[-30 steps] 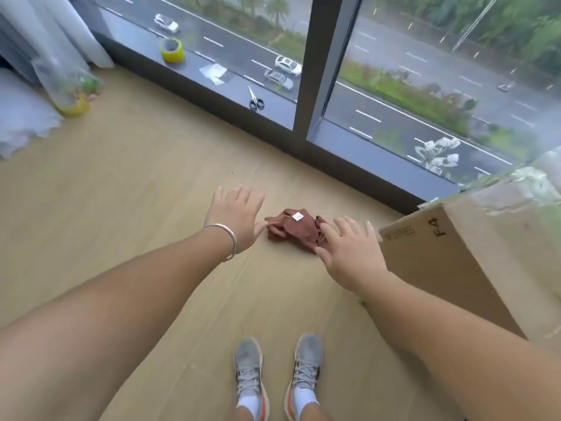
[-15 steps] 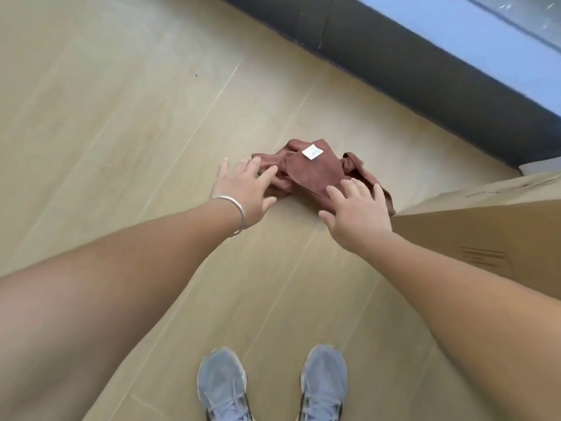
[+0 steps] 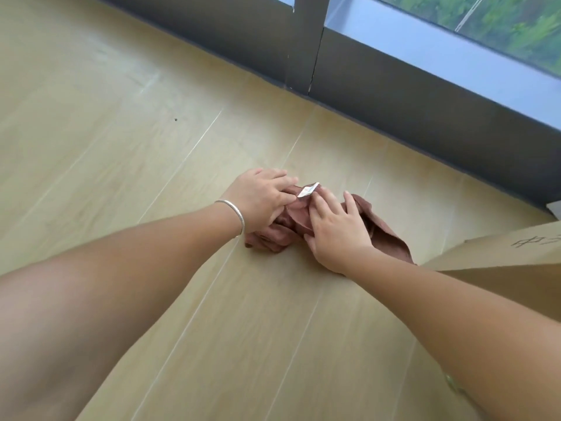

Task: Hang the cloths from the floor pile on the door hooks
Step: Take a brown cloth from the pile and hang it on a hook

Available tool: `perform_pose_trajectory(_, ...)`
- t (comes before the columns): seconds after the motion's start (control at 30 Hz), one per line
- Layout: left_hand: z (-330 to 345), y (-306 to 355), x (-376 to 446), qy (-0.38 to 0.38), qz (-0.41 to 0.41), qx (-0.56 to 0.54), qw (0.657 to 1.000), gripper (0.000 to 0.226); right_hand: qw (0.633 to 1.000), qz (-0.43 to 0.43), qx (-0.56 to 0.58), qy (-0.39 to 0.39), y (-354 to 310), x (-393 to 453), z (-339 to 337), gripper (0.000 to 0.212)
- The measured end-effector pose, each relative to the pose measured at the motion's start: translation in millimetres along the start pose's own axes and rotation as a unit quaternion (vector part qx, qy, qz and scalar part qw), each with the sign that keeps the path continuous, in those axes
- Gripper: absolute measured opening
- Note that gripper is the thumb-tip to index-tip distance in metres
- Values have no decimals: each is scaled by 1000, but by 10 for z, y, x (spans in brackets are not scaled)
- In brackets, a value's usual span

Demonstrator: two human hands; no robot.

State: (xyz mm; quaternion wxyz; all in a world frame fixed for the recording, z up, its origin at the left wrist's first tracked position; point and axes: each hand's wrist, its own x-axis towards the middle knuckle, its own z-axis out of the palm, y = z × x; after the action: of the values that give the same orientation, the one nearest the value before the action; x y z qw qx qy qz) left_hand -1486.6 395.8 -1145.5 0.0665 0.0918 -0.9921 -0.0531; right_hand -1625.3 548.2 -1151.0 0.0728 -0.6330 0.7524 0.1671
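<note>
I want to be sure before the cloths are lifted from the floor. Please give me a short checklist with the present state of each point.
1. Both hands on the cloth pile: ok, the left hand and the right hand both rest on it.
2. Firm grip closed round the cloth: cannot tell, the fingers look mostly straight.
3. White tag free of the hands: ok, it stands up between them.
4. Cardboard box clear of the pile: not ok, it sits right against it.
5. Door hooks in view: not ok, none visible.
</note>
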Motion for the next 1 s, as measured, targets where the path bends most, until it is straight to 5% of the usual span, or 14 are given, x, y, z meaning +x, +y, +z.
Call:
perform_pose_trajectory(0.17, -887, 6, -122, -5, -20, -3, 1000, 20, 998, 21, 59, -5, -23, -201, -692, 47)
perform_pose_trajectory(0.57, -4200, -633, -944, 60, -171, 50, 982, 31, 998, -7, 49, 37, -223, -447, -3684, 27)
perform_pose_trajectory(1.0, -6649, -1288, -3094, 113, -450, 118, 878, 25, 984, -100, -21, 145, -1647, -91, -5893, 28)
